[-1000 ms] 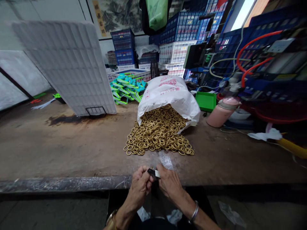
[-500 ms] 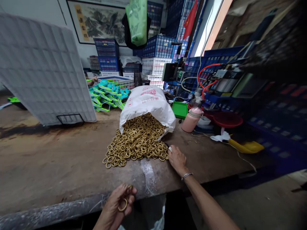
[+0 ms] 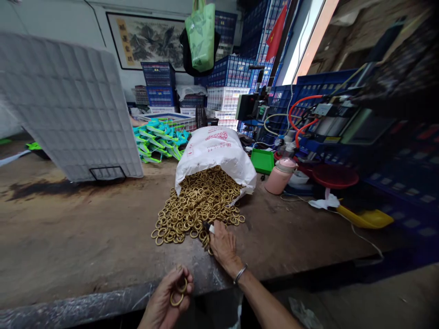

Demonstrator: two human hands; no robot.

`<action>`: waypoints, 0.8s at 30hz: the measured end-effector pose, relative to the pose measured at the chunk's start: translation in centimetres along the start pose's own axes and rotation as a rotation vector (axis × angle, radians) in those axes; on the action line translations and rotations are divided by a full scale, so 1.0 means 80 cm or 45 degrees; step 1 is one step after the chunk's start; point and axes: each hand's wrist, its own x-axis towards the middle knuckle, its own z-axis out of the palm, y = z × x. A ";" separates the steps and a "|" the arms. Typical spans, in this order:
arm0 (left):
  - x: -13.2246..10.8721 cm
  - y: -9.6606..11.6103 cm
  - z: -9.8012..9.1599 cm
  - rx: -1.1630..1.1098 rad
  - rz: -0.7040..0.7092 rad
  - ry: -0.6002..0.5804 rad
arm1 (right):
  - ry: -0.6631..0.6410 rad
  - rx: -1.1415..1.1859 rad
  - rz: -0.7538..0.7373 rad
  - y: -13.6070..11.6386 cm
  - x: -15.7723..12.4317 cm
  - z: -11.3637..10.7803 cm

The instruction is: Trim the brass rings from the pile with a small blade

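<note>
My left hand [image 3: 173, 290] is near the table's front edge with its fingers curled around a couple of brass-coloured rings [image 3: 177, 299]. Reaching from the right, my right hand [image 3: 222, 244] is at the front of a heap of the same rings [image 3: 197, 201]. Its fingers are bent over a few of them and their tips are partly hidden. A white band and something dark show at those fingertips; what the dark thing is I cannot make out. The heap spills from the mouth of a white woven sack [image 3: 216, 148] lying on the table.
A grey-white ribbed panel [image 3: 78, 109] stands upright at left. Behind are green-and-blue plastic pieces [image 3: 159, 139] and stacked crates [image 3: 159, 75]. To the right are a pink bottle [image 3: 280, 176], a green tray [image 3: 262, 161], a yellow scoop [image 3: 366, 217] and a machine with orange hoses [image 3: 329, 119].
My right hand has moved left and nearer along the heap's front, and some rings there have shifted towards me. My left hand still holds rings. The view has tilted slightly.
</note>
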 end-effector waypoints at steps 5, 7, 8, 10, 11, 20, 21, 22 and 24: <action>-0.001 0.004 0.001 0.026 0.020 0.024 | -0.075 -0.033 -0.116 -0.016 -0.004 -0.004; -0.001 0.010 -0.002 0.018 0.030 0.021 | -0.081 -0.044 -0.246 -0.009 -0.007 -0.008; -0.001 0.014 -0.005 0.015 0.040 0.029 | -0.096 -0.022 -0.345 -0.002 -0.006 -0.011; 0.000 0.023 -0.011 0.026 0.076 0.070 | -0.095 0.056 -0.521 0.016 0.000 -0.017; 0.000 0.030 -0.014 0.046 0.108 0.100 | -0.075 0.089 -0.545 0.028 0.006 -0.021; 0.043 0.116 -0.039 0.881 0.644 0.536 | 0.071 -0.079 0.140 0.136 0.086 -0.011; 0.052 0.126 -0.041 0.932 0.666 0.575 | 0.064 -0.082 0.126 0.136 0.088 -0.007; 0.062 0.134 -0.041 0.969 0.682 0.598 | 0.060 -0.081 0.098 0.134 0.087 -0.003; 0.080 0.147 -0.039 1.040 0.712 0.613 | 0.056 -0.069 0.021 0.123 0.083 0.004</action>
